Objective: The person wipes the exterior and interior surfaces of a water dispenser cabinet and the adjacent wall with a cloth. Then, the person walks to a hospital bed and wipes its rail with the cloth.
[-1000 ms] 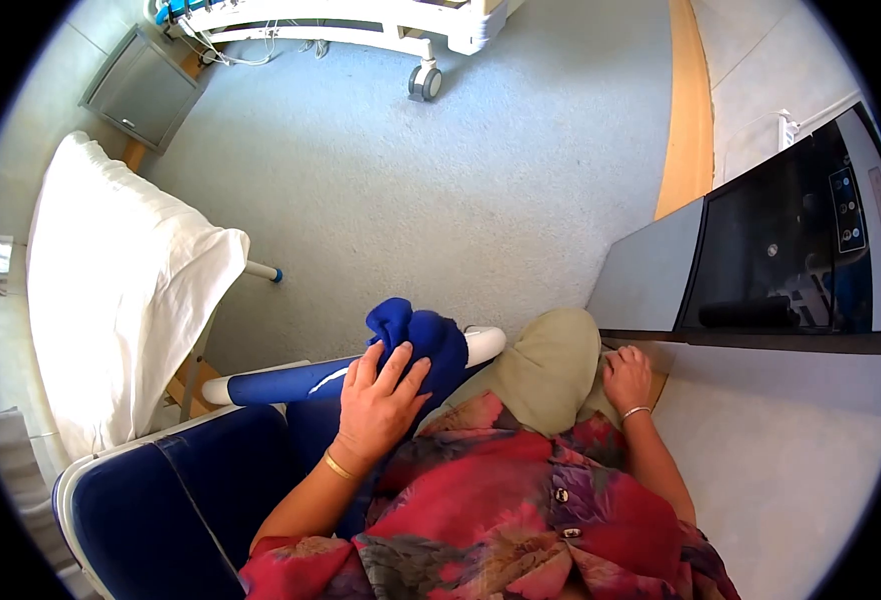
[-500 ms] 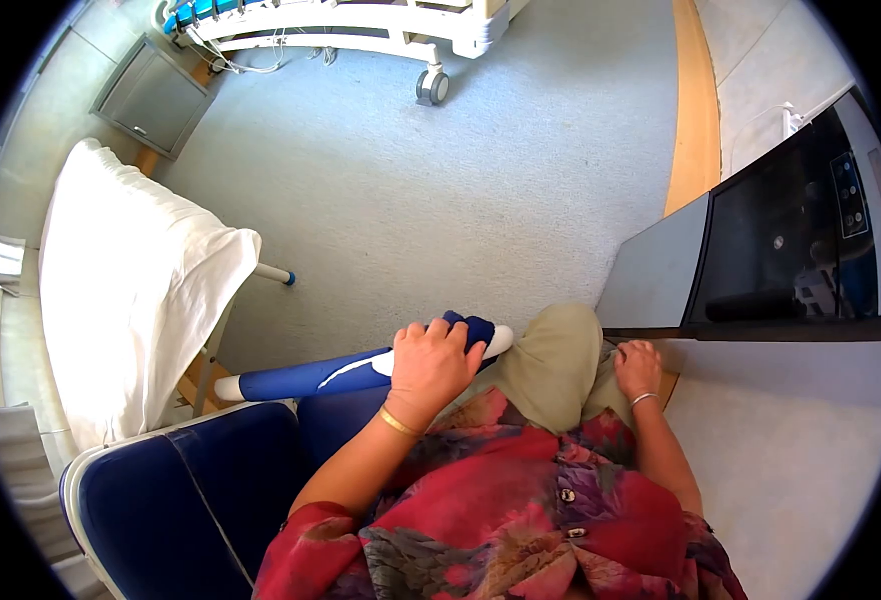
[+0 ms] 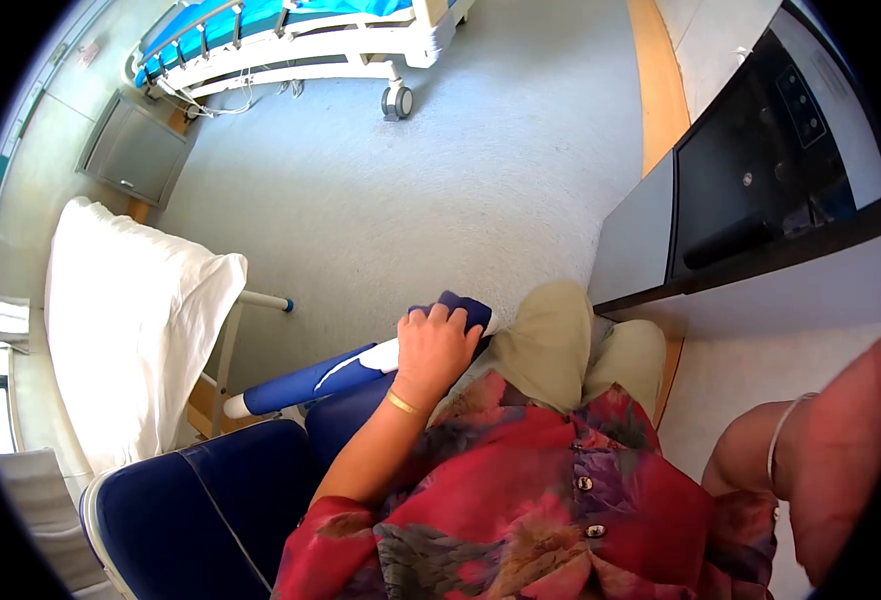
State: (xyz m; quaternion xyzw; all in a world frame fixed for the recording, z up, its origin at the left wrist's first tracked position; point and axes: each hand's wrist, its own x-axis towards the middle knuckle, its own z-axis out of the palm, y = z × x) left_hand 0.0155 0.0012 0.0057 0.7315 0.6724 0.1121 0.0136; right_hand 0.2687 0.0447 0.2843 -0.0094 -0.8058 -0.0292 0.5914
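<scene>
My left hand [image 3: 436,350] lies over the front end of a blue and white chair armrest [image 3: 306,385], its fingers curled across it. Dark blue fabric [image 3: 464,307] shows beyond the fingertips. A gold-coloured bracelet circles that wrist. At the right edge my right hand [image 3: 846,450] is raised close to the camera, large and partly cut off by the dark border. Its fingers cannot be made out, nor whether anything is in them. A thin silvery bracelet [image 3: 783,430] sits on this wrist. My legs in khaki trousers [image 3: 544,325] are bent in front of me.
Beside me is a dark blue padded seat [image 3: 186,510]. White cloth [image 3: 136,330] drapes over a framed piece of furniture at left. A wheeled bed [image 3: 311,50] stands ahead, a grey cabinet [image 3: 136,155] far left, and a black-fronted appliance [image 3: 761,160] at right.
My right hand has left my right knee and come up towards the camera at the right. The left hand stays on the armrest. The view has tilted and shifted slightly.
</scene>
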